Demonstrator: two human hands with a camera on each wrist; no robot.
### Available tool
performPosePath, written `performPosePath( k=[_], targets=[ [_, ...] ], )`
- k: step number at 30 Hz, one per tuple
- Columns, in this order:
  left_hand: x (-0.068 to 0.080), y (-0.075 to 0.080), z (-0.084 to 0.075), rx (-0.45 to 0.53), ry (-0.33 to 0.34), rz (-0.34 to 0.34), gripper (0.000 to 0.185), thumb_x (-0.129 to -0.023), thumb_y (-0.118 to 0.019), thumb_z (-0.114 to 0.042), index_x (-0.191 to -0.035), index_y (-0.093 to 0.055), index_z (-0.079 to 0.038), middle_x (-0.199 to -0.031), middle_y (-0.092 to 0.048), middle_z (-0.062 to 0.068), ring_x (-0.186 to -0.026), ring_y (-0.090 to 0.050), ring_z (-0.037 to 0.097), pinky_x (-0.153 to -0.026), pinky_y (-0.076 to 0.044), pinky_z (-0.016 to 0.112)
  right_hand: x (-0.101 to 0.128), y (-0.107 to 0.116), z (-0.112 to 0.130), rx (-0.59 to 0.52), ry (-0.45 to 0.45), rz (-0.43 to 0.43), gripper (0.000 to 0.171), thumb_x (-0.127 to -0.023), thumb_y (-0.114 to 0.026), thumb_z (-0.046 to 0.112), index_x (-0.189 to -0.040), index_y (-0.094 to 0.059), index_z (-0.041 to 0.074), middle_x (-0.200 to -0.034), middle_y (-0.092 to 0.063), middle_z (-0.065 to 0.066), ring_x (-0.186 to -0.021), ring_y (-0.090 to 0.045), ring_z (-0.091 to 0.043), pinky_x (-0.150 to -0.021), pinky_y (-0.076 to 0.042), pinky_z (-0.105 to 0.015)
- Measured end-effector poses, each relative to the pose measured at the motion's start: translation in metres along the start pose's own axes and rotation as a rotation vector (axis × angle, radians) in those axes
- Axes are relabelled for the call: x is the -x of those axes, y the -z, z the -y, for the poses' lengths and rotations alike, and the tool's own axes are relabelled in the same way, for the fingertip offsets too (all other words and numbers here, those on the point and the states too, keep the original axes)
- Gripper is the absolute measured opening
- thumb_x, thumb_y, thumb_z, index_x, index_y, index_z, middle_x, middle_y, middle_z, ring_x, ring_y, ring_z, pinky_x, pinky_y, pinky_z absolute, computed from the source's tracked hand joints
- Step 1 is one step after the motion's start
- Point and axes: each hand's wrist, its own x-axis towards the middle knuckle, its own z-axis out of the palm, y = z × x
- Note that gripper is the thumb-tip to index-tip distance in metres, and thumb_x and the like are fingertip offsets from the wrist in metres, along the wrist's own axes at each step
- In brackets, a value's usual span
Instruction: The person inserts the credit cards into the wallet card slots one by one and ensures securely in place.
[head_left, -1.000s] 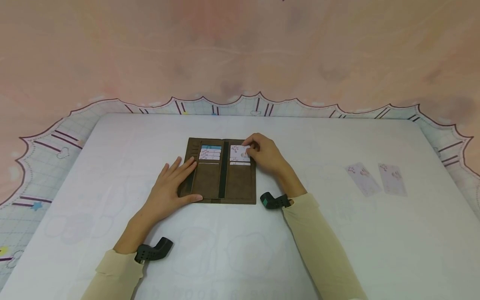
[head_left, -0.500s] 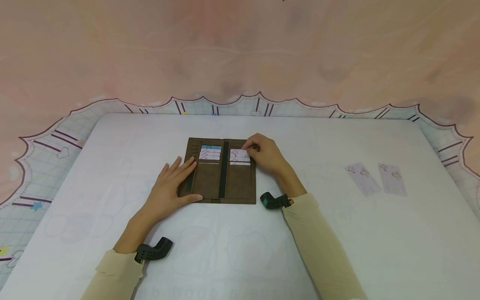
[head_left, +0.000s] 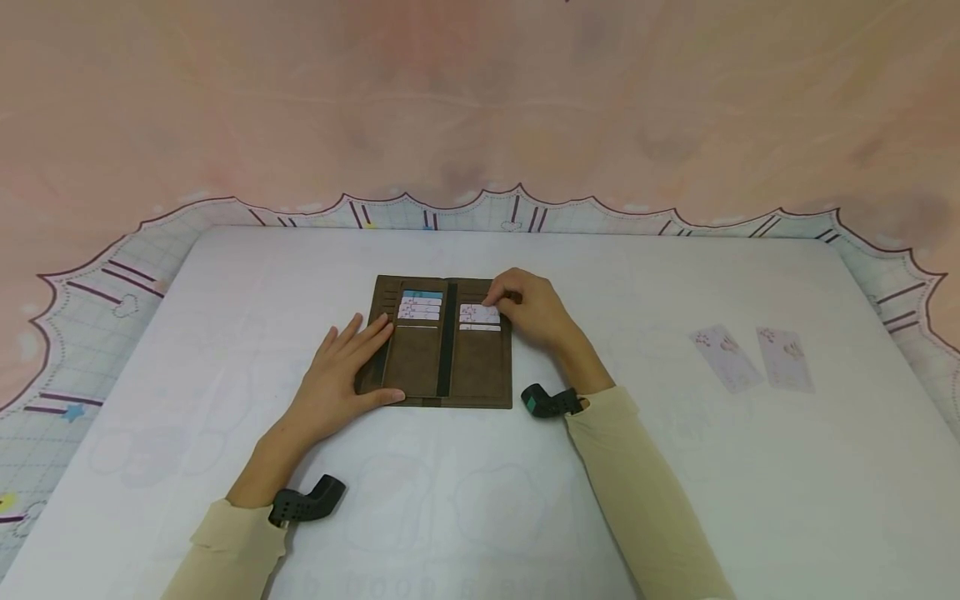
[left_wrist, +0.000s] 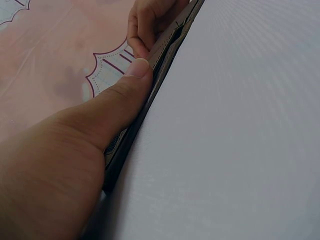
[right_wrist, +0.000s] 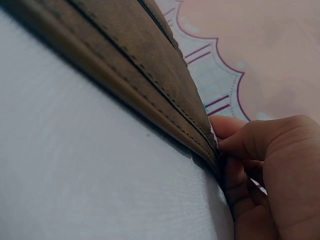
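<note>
Head view: left hand [head_left: 341, 371] lies flat on the wallet [head_left: 442, 367], right hand [head_left: 528, 310] pinches a card [head_left: 480, 313], which could buckle if forced crookedly.

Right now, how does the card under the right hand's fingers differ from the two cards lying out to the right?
The card in the wallet sits mostly sunk in a slot of the brown wallet, pinched by the right hand. The two loose cards lie fully exposed on the table, untouched and slightly angled. All look pale with a similar print.
</note>
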Motion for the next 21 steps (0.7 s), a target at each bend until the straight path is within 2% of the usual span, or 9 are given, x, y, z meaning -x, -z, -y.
performPosePath(
  k=[21],
  targets=[
    [0.0010,-0.0002,0.0004,0.002,-0.012,-0.005,0.091,-0.076,-0.078,-0.043,-0.149,-0.035,-0.009,-0.155,-0.028,0.009,-0.144,-0.011,0.033,-0.115,0.000,0.051,0.0009,0.0014,-0.0003,-0.023,0.071,0.008,0.024,-0.086,-0.057,-0.006,-0.077,-0.075,0.006,-0.102,-0.063,-0.006,-0.104,-0.056,-0.022,-0.093,-0.044,-0.035]
  ],
)
